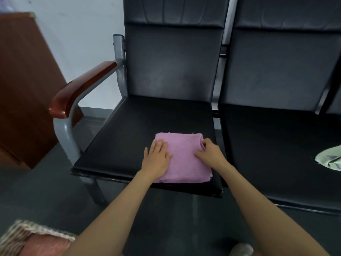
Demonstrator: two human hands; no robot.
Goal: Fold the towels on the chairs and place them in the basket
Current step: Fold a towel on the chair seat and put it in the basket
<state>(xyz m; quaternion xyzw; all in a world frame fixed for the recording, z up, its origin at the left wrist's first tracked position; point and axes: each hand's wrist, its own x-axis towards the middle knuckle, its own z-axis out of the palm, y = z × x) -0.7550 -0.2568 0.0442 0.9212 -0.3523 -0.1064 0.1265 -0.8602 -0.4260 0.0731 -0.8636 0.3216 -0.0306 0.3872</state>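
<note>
Nearest us, at the lower left, sits the basket (27, 225), with a reddish cloth (44, 245) lying in it, too blurred to make out further. A shoe (241, 249) peeks in at the bottom edge. Our bare forearms reach forward to the left chair (120, 145). The pink towel (186, 163) lies there folded into a thick square, near the seat's front edge and toward its right side. Our left hand (158, 156) lies flat on the towel's left part, fingers straight and gripping nothing. Our right hand (211, 153) rests on the towel's right edge with its fingers curled into the cloth, pinching a small pucker there. On the right chair (276, 154), well apart, a pale green towel (329, 159) lies crumpled at the picture's edge. Farther back, a wooden armrest (83, 87) stands at the left, then both black backrests. Beyond are a brown cabinet (24, 80) and a pale wall (83, 24).
</note>
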